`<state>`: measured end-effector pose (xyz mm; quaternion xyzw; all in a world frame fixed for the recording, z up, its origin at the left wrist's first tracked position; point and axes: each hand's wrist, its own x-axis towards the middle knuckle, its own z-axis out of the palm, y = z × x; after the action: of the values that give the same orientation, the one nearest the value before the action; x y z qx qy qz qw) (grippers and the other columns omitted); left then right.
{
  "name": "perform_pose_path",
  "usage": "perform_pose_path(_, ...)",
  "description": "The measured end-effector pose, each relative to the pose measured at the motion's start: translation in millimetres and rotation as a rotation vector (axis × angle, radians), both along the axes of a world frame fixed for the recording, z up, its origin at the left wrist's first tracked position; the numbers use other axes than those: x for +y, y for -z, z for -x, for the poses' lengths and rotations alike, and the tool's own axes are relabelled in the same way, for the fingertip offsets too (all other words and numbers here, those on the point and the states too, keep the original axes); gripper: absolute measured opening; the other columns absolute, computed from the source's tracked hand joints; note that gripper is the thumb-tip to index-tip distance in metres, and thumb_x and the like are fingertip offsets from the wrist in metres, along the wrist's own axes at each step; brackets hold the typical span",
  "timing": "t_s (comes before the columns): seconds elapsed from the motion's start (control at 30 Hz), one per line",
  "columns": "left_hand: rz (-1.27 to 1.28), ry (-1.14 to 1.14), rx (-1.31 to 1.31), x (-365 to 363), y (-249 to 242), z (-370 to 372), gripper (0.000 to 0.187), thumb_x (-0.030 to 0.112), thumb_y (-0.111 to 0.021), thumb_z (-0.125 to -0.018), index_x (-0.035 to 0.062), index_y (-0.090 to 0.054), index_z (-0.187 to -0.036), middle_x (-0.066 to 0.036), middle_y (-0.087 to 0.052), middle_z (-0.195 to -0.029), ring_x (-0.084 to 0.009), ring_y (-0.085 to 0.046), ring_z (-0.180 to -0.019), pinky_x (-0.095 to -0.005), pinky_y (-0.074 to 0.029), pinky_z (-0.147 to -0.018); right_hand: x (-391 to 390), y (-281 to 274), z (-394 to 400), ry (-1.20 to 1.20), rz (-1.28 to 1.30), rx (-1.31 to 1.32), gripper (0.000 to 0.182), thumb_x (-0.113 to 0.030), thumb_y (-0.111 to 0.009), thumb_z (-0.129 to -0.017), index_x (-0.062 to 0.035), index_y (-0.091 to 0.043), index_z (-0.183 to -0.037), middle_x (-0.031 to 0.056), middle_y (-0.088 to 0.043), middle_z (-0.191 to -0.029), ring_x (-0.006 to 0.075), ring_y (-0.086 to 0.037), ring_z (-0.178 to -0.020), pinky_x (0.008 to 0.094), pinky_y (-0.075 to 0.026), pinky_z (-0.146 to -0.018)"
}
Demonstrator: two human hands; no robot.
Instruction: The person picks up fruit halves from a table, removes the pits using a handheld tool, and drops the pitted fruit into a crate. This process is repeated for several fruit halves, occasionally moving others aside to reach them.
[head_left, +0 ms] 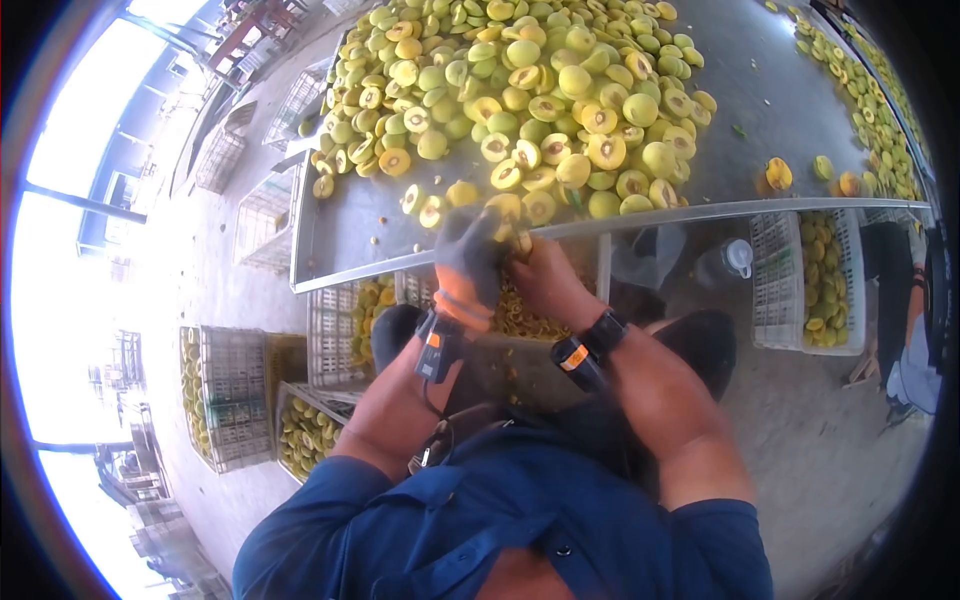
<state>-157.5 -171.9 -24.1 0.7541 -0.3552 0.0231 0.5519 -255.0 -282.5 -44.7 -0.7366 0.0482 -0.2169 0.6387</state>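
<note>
My left hand (470,258), in a dark grey glove with an orange cuff, is closed at the table's front edge. Its fingers curl round a yellow-green halved fruit (507,207), peach-like. Close against it, my bare right hand (549,281) is closed too, its fingers meeting the left ones; a small brownish piece shows between them, too blurred to name. Just beyond both hands lies a big heap of fruit halves (605,150), several with brown pit hollows facing up. Below the hands stands a crate with curled yellow pieces (535,318).
The metal table (740,130) has a raised front rim. More fruit lies along its right side (870,130). Crates of fruit stand at left (235,400) and under the table at right (765,280), near a clear plastic jug (722,262). Another person's arm (915,310) shows at far right.
</note>
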Motion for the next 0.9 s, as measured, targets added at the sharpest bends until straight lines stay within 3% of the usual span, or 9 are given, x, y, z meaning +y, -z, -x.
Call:
perform_pose_path(0.07,0.052,0.03,0.036,-3,0,0,0.027,0.01,-0.069,-0.1,0.0036,-0.073,-0.125,-0.012,-0.069,-0.102,-0.0237,-0.07,-0.091,-0.0347,-0.057,-0.076,-11,-25,11,-0.163,-0.166,0.285,0.017,-0.013,-0.061,-0.101,0.0024,-0.067,-0.104,0.0103,-0.068,-0.08,0.0182,-0.064,-0.059,0.036,-0.05,-0.054)
perform_pose_path(0.17,0.254,0.096,0.548,7,-27,6,0.03,0.014,-0.068,-0.103,-0.0007,-0.068,-0.129,-0.014,-0.071,-0.113,-0.0254,-0.072,-0.1,-0.0362,-0.059,-0.084,-25,-36,12,-0.402,-0.399,0.646,0.023,-0.014,-0.065,-0.099,0.0048,-0.067,-0.111,0.0135,-0.072,-0.085,0.0247,-0.071,-0.074,0.0414,-0.056,-0.068)
perform_pose_path(0.23,0.502,0.094,1.062,11,-36,-1,0.034,0.008,-0.071,-0.1,-0.0037,-0.064,-0.131,-0.017,-0.07,-0.124,-0.0309,-0.072,-0.111,-0.0402,-0.06,-0.094,-11,-32,18,-0.093,-0.071,0.319,0.022,-0.013,-0.061,-0.096,0.0067,-0.064,-0.105,0.0273,-0.07,-0.089,0.0457,-0.067,-0.085,0.052,-0.054,-0.077)
perform_pose_path(0.27,0.391,0.094,0.826,12,-41,1,0.034,0.006,-0.072,-0.098,-0.004,-0.065,-0.13,-0.018,-0.07,-0.125,-0.032,-0.072,-0.111,-0.0401,-0.06,-0.094,-3,-30,19,0.059,0.081,0.151,0.022,-0.012,-0.06,-0.094,0.0076,-0.062,-0.103,0.0342,-0.069,-0.091,0.0563,-0.065,-0.091,0.0573,-0.054,-0.081)
perform_pose_path(0.37,0.305,0.099,0.634,12,-48,8,0.036,0.0,-0.074,-0.092,-0.0046,-0.067,-0.128,-0.022,-0.07,-0.127,-0.0351,-0.072,-0.113,-0.0396,-0.06,-0.096,-4,-37,22,0.092,0.186,0.161,0.026,-0.014,-0.059,-0.095,0.01,-0.06,-0.105,0.0364,-0.068,-0.09,0.0586,-0.065,-0.092,0.0602,-0.053,-0.082)
perform_pose_path(0.43,0.611,0.102,1.175,7,-42,4,0.039,-0.003,-0.075,-0.089,-0.0045,-0.068,-0.127,-0.024,-0.069,-0.128,-0.0369,-0.072,-0.113,-0.039,-0.06,-0.095,-6,-39,20,0.081,0.186,0.203,0.028,-0.015,-0.059,-0.096,0.0104,-0.06,-0.107,0.0369,-0.068,-0.09,0.0585,-0.065,-0.093,0.0615,-0.052,-0.082)
perform_pose_path(0.63,-0.38,0.038,-0.537,18,-39,0,0.026,0.015,-0.066,-0.106,-0.0021,-0.071,-0.125,-0.011,-0.075,-0.117,-0.0203,-0.071,-0.097,-0.0341,-0.057,-0.084,-12,-33,19,0.036,0.251,0.326,0.029,-0.015,-0.058,-0.097,0.0116,-0.06,-0.108,0.0393,-0.068,-0.093,0.0566,-0.067,-0.096,0.0615,-0.053,-0.086)
perform_pose_path(0.83,-0.036,-0.035,0.808,9,-26,-18,0.031,0.002,-0.07,-0.094,0.0022,-0.072,-0.124,-0.017,-0.074,-0.113,-0.0294,-0.072,-0.091,-0.0359,-0.057,-0.084,-7,-36,25,-0.071,0.243,0.423,0.027,-0.013,-0.062,-0.095,0.0074,-0.064,-0.112,0.0365,-0.07,-0.099,0.0554,-0.066,-0.103,0.0566,-0.053,-0.089)
perform_pose_path(0.9,-0.076,0.016,0.466,11,-7,-21,0.033,-0.001,-0.068,-0.093,0.0022,-0.071,-0.126,-0.017,-0.074,-0.11,-0.0314,-0.073,-0.092,-0.0371,-0.057,-0.083,-5,-35,25,-0.088,0.219,0.411,0.027,-0.012,-0.064,-0.095,0.0046,-0.065,-0.115,0.0352,-0.07,-0.102,0.055,-0.065,-0.106,0.0546,-0.053,-0.09)
